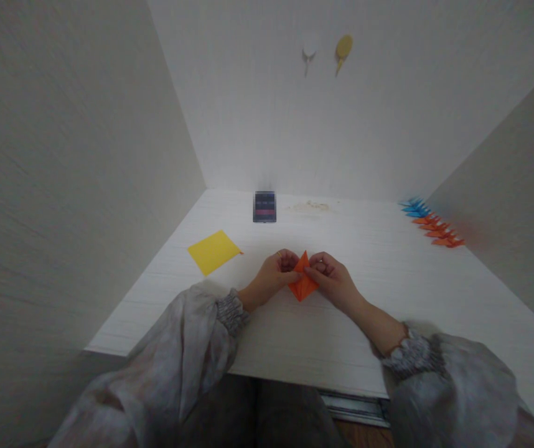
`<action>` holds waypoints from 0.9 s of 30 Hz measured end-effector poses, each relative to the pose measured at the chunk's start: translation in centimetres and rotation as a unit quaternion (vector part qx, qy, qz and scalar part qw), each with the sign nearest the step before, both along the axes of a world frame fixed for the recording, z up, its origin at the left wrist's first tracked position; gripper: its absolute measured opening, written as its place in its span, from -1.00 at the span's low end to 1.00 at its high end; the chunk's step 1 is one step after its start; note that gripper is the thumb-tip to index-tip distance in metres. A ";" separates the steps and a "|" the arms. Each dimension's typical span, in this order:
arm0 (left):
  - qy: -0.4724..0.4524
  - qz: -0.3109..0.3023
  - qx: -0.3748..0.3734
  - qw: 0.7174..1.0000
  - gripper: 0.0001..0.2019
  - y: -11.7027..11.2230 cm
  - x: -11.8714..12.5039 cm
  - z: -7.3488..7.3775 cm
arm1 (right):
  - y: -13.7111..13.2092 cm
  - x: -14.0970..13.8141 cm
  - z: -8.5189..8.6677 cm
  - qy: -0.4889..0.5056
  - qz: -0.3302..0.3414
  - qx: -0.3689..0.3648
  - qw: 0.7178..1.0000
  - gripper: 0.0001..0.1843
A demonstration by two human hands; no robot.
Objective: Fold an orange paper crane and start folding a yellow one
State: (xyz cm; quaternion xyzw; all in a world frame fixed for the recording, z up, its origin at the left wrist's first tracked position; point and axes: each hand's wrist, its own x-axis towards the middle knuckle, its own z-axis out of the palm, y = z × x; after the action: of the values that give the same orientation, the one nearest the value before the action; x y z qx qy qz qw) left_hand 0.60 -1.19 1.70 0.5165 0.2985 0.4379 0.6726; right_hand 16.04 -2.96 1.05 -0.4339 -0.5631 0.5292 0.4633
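Observation:
An orange piece of folded origami paper [301, 289], diamond-shaped with a pointed top, is held between both hands over the white table. My left hand [280, 271] pinches its left side, thumb on top. On the opposite edge, my right hand [330, 277] grips the paper with its thumb near the middle; the curled fingers partly hide behind it. To the left of my hands lies a flat yellow sheet of paper [214, 252], with a tiny orange bit at its right corner.
A dark, pixelated flat object [264, 207] lies near the back wall. Blue folded paper cranes [415, 208] and orange ones [439, 231] stand in a row at the right. Two hooks, one white [309, 50] and one yellow [343, 47], are on the wall. Walls enclose three sides.

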 end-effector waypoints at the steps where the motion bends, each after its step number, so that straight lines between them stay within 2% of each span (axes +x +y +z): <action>1: -0.001 0.001 0.000 1.000 -0.70 0.0 0.0 0.0 | 0.0 0.0 0.0 -0.008 -0.006 0.004 1.000 -0.80; 8: 0.024 -0.010 -0.022 0.999 -0.63 0.1 0.1 -0.5 | -0.1 0.0 0.1 -0.042 -0.007 0.023 0.999 -0.83; 13: 0.049 -0.075 -0.045 0.995 -0.59 -0.1 -0.3 -0.7 | 0.0 0.4 0.3 -0.005 -0.004 0.050 0.999 -0.83; 21: 0.019 -0.156 -0.101 0.982 -0.54 -0.8 -0.8 -0.5 | -0.1 1.3 0.7 0.070 0.078 -0.014 0.994 -0.84; 27: 0.002 -0.209 -0.132 0.969 -0.52 -1.1 -0.9 0.0 | 0.0 1.7 0.6 0.097 0.126 0.006 0.987 -0.87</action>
State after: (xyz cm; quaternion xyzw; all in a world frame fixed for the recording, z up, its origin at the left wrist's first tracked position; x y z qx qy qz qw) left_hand -0.34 -2.32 1.69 0.4752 0.2407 0.2431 0.8107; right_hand 17.69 -2.92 1.70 -0.3029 -0.5688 0.6197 0.4480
